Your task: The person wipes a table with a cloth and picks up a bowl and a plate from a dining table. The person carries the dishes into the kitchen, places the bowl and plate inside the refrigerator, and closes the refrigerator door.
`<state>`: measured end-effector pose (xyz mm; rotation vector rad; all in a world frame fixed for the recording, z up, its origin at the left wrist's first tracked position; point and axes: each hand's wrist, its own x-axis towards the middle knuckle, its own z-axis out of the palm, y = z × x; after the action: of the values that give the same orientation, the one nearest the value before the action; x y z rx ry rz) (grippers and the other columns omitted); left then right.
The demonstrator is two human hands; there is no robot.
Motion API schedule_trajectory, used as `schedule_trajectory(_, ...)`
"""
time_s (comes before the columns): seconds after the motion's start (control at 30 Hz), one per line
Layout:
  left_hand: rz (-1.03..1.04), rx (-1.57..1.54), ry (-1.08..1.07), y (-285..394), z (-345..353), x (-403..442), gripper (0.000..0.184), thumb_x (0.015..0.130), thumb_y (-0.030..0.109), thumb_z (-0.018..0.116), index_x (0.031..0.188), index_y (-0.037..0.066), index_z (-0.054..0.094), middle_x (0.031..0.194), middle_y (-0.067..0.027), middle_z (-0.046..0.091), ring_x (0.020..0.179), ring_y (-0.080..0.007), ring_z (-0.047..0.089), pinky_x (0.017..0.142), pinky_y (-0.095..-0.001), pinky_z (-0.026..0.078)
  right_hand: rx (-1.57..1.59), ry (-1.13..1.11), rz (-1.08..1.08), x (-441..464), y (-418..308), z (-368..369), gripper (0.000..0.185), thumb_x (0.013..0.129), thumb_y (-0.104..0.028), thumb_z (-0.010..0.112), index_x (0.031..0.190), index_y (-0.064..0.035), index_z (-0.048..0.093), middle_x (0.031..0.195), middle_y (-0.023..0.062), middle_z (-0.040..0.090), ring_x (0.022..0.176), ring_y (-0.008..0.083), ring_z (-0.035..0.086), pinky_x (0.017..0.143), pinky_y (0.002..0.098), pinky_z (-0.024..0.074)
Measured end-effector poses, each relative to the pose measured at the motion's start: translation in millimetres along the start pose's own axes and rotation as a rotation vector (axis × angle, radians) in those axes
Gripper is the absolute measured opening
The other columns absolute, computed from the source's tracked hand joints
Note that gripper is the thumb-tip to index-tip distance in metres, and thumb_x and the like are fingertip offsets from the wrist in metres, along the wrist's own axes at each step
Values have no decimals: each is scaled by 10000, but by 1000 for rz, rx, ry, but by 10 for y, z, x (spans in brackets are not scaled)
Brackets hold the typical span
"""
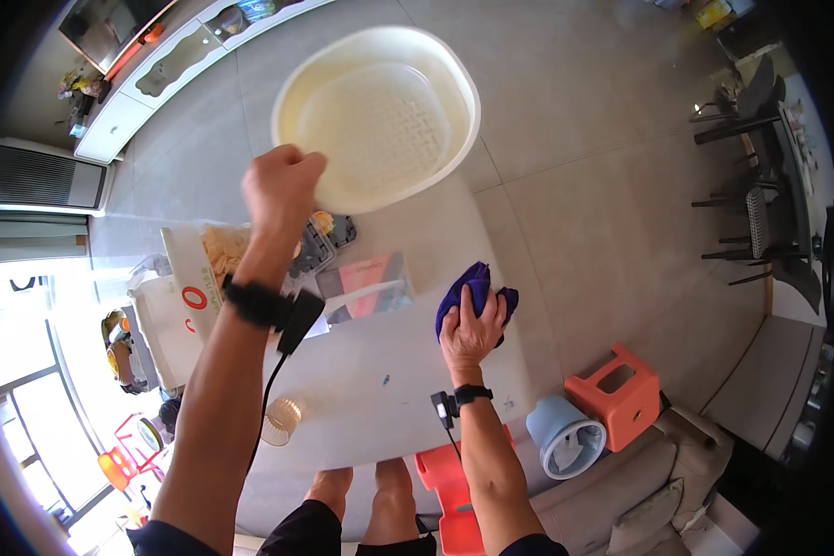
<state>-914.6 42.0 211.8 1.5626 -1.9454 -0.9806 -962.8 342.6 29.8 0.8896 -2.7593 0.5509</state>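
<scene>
My left hand [283, 190] is closed on the near-left rim of a large cream plastic basin [468, 139] at the far end of the pale table [389, 371]. The inside of the basin shows a textured bottom, with perhaps some water in it. On the table's right side, my right hand [473, 329] presses on a bunched purple cloth [475, 278], its fingers curled over it. Between the hands lies a flat pink and grey packet [371, 283]. A ribbed amber-tinted glass [282, 422] is near the table's front left.
A white box with red print [181, 306] and a grey tray [320, 250] crowd the table's left. At right on the floor are a blue bin [551, 422] and an orange stool [635, 398]. A red stool [454, 510] is by my legs, near the sofa [612, 491].
</scene>
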Motion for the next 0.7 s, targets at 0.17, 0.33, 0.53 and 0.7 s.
schedule_trajectory(0.17,15,-88,194,167,-1062,-793,208,748,124,617,615,-2,517,545,19,422,534,-67,400,473,-276,327,268,-322,-387,-353,373,-417,377,785,-261,633,1154,-186,659,1254,185,509,1160,422,461,929,560,394)
schedule_trajectory(0.33,241,199,105,-276,-1607,-1698,152,654,4,639,604,8,495,581,-83,453,486,-188,446,468,-307,332,462,-628,-172,-429,722,55,370,749,-188,649,1117,-209,678,1309,169,493,1165,411,483,947,496,425)
schedule_trajectory(0.53,329,139,-190,-900,-1697,-2567,128,618,4,653,569,48,544,577,-97,473,479,-263,509,439,-354,425,222,-310,-594,990,-15,236,385,752,-129,628,1133,-163,670,1310,201,490,1210,436,455,982,490,412)
schedule_trajectory(0.7,177,127,-451,-1243,-1666,-3078,181,628,-31,708,647,69,557,645,-117,490,507,-305,534,443,-388,425,133,-34,-499,1948,-555,929,337,852,-108,554,1179,-129,633,1286,193,493,1222,424,430,1016,473,385)
